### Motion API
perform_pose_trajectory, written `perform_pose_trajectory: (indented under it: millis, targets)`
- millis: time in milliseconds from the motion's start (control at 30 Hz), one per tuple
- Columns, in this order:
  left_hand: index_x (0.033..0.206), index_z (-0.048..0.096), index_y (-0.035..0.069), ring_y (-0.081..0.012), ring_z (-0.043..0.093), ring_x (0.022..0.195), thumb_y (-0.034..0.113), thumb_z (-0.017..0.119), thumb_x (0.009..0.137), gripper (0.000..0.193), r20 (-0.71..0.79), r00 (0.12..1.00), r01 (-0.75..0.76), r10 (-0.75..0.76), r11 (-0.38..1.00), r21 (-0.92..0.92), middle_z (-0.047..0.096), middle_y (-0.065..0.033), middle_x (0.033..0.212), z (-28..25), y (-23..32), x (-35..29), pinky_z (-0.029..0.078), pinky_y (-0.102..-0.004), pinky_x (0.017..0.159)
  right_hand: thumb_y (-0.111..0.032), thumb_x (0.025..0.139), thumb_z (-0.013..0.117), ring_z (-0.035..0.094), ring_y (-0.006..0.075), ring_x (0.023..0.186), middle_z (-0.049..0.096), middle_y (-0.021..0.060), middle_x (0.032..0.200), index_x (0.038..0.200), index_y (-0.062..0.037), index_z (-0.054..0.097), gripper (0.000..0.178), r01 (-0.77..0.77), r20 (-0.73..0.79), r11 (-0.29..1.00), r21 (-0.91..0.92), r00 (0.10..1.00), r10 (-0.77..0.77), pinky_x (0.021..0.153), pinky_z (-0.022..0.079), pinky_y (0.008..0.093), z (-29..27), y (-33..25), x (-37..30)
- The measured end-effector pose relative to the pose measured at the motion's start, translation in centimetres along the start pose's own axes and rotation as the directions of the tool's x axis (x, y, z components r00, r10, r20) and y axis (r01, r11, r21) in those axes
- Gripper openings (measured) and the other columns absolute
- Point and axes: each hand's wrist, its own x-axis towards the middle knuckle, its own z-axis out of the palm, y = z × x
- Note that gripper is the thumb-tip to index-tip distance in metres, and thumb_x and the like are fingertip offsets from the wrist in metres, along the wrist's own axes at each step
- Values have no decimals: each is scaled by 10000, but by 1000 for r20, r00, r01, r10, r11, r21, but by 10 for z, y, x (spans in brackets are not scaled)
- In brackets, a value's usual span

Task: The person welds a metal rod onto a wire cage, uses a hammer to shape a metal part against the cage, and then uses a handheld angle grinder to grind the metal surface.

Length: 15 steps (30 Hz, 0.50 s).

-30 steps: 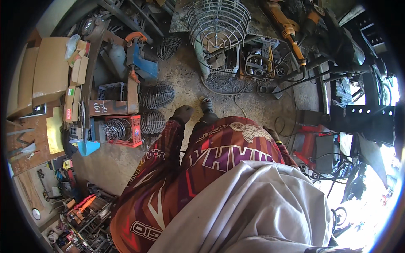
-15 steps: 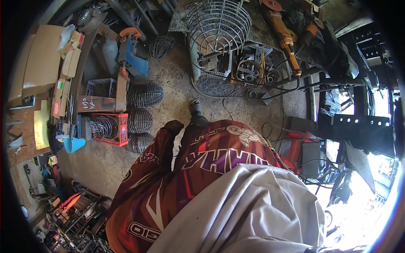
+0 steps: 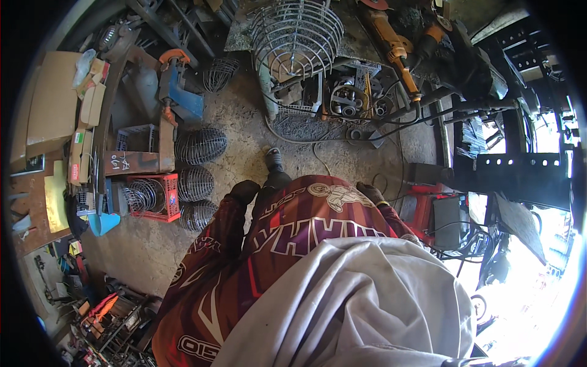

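My left hand (image 3: 244,191) hangs low beside my leg as a dark, rounded shape. Its fingers cannot be made out, and no object shows in it. At the other side of my striped shirt (image 3: 293,214) is my right hand (image 3: 370,193), with a yellow band at its wrist. Part of that hand is hidden by the shirt, and its fingers are unclear. Nearest my left hand, rounded wire cages (image 3: 199,215) stand on the floor. My sandalled foot (image 3: 273,160) is ahead on the concrete.
A large wire cage (image 3: 298,40) rests on the bench ahead, with an orange angle grinder (image 3: 394,52) to its right. Cables (image 3: 330,162) trail over the floor. On the left are a red crate (image 3: 171,199) and a blue clamp-like tool (image 3: 183,98). A red-and-grey machine (image 3: 437,220) stands right.
My right hand has come into view beside the shirt. The bench and cages have shifted slightly left in the picture. My left hand still hangs low.
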Motion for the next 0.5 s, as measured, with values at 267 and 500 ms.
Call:
perform_pose_trajectory:
  millis: [267,500]
  targets:
    - [978,692,112,-340,661,974,144,554,858,186,-75,991,-104,110,992,72,681,-151,992,-15,-4,-7,534,-463,824,-489,923,587,602,149,707,665,50,819,1044,-37,676,476,-33,20,999,30,999,33,629,479,329,6,30,-1]
    - [969,688,113,-340,658,986,134,563,845,177,-92,988,-121,126,991,55,680,-146,993,-28,1,-12,531,-464,837,-420,943,546,651,267,740,681,126,829,1028,-81,674,372,193,22,968,-162,981,-192,624,487,402,23,92,14]
